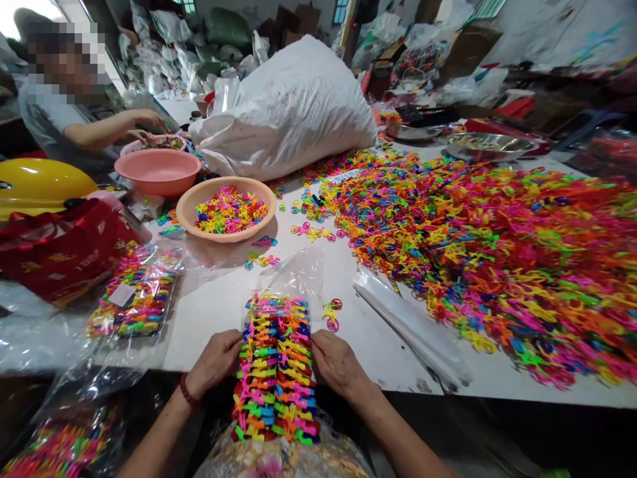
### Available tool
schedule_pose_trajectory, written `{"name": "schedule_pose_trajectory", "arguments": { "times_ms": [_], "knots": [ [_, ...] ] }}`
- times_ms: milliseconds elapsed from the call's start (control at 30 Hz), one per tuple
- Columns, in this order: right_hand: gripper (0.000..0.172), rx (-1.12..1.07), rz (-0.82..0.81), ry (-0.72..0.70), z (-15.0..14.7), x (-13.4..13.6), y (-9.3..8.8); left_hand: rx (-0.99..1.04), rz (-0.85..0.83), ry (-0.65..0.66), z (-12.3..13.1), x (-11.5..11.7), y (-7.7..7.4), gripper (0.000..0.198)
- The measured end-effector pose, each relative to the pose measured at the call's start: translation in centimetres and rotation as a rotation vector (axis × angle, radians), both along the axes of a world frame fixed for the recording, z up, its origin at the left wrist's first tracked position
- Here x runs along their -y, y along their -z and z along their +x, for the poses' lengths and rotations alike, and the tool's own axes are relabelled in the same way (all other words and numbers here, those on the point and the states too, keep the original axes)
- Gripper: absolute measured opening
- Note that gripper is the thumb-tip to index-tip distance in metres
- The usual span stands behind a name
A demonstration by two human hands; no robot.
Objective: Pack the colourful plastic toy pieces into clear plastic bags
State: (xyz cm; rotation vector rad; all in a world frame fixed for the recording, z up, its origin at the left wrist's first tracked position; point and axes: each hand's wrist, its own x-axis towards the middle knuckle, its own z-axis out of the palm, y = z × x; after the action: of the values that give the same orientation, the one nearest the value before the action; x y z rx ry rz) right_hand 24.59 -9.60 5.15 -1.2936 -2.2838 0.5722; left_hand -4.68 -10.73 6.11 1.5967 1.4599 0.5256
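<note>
Two dense columns of small, brightly coloured plastic toys (277, 365) run from my lap to the table edge. A clear plastic bag (300, 275) covers at least their far end, and its loose part lies on the table. My left hand (215, 362), with a bracelet at the wrist, pinches the left side of the columns. On the opposite side, my right hand (339, 364) grips the right edge with fingers closed. How far the bag reaches down over the toys is hard to see. Beside it lies a loose bicycle-shaped toy (332, 315).
A huge pile of loose toys (448, 245) covers the table's right side. Flat clear bags (408, 325) lie before it. An orange basin (226, 229), a filled packet (132, 295) and a red bag (64, 252) stand left. Behind is a white sack (293, 106); a co-worker (64, 119) sits far left.
</note>
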Motion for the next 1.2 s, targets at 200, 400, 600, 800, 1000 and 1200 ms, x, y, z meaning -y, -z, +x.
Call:
{"name": "schedule_pose_trajectory", "arguments": {
  "times_ms": [200, 400, 600, 800, 1000, 1200],
  "knots": [
    [0.029, -0.040, -0.064, 0.022, 0.2, 1.0, -0.7, -0.029, 0.220, -0.101, 0.4, 0.5, 0.9, 0.029],
    [0.020, -0.370, -0.157, 0.281, -1.1, -0.9, -2.6, -0.022, 0.510, -0.046, 0.5, -2.5, 0.1, 0.029],
    [0.023, -0.434, -0.179, 0.253, -1.9, -2.6, -3.5, -0.094, 0.475, -0.043, 0.9, -3.8, -1.2, 0.022],
    [0.029, -0.480, -0.381, 0.249, -1.1, -3.2, -4.3, -0.137, 0.489, 0.101, 0.7, -3.9, -2.7, 0.025],
    [0.026, -0.404, -0.342, 0.234, -0.6, -3.4, -4.2, -0.019, 0.320, 0.062, 0.6, -4.1, -3.4, 0.024],
    [0.021, 0.018, -0.006, 0.097, -0.1, -3.0, -3.6, -0.150, 0.384, 0.119, 1.2, -4.4, -3.2, 0.019]
  ]
}}
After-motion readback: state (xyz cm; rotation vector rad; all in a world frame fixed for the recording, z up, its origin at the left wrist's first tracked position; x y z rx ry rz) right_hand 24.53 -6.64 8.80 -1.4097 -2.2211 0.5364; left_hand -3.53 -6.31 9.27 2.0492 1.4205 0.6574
